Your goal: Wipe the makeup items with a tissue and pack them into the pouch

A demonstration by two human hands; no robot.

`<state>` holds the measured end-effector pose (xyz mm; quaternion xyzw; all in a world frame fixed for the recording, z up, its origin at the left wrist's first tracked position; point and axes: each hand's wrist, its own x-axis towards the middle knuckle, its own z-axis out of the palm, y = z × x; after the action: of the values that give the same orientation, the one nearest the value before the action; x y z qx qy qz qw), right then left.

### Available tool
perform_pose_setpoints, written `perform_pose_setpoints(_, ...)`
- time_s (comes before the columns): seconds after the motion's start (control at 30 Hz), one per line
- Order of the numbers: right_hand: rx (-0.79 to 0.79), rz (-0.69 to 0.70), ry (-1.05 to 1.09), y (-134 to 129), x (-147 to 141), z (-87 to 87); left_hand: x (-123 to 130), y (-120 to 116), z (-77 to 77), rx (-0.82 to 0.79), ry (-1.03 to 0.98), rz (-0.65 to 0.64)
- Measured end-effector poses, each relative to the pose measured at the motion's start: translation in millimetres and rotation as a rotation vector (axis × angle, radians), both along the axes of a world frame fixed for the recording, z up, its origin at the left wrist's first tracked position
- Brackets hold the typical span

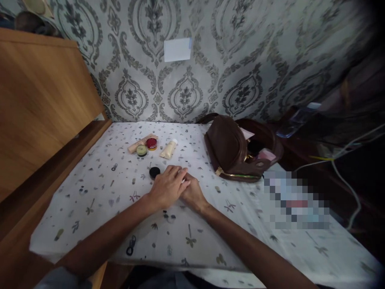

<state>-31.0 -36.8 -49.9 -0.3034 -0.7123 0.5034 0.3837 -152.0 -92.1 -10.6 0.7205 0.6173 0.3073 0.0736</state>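
Note:
My left hand [168, 185] lies over my right hand [194, 194], both resting low over the patterned white tablecloth [120, 224]. The left fingers stretch across the right hand, whose own fingers are hidden beneath. A tiny white spot shows by the left thumb; I cannot make out what it is. Just left of my hands, a round black lid or flat jar [154, 173] sits on the cloth. Farther back are a cream squeeze tube [169, 149] with a white cap, a small red round tin [152, 144], a pale green round jar [141, 151] and a beige tube [136, 145].
An open brown leather bag [227, 144] lies at the back right with items inside. A blurred-out flat object [296, 202] rests near the right edge, beside a white cable [345, 180]. A wooden panel [45, 92] borders the left; a patterned wall [198, 80] stands behind.

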Motion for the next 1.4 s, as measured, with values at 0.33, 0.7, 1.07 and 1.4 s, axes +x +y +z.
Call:
perform_pose_setpoints(0.33,-0.377,0.228,0.296,4,2,7.7,-15,30,8.4,-0.240,-0.961,0.010)
perform_pose_setpoints(0.7,-0.266,0.075,0.324,16,9,8.9,18,38,0.7,-0.234,-1.634,0.263)
perform_pose_setpoints(1.07,0.060,0.031,0.124,22,21,19.6,33,34,4.8,-0.074,-1.321,0.213)
perform_pose_setpoints(1.4,0.127,0.090,0.249,15,47,43.7,39,36,32.1,-0.028,-1.087,0.276)
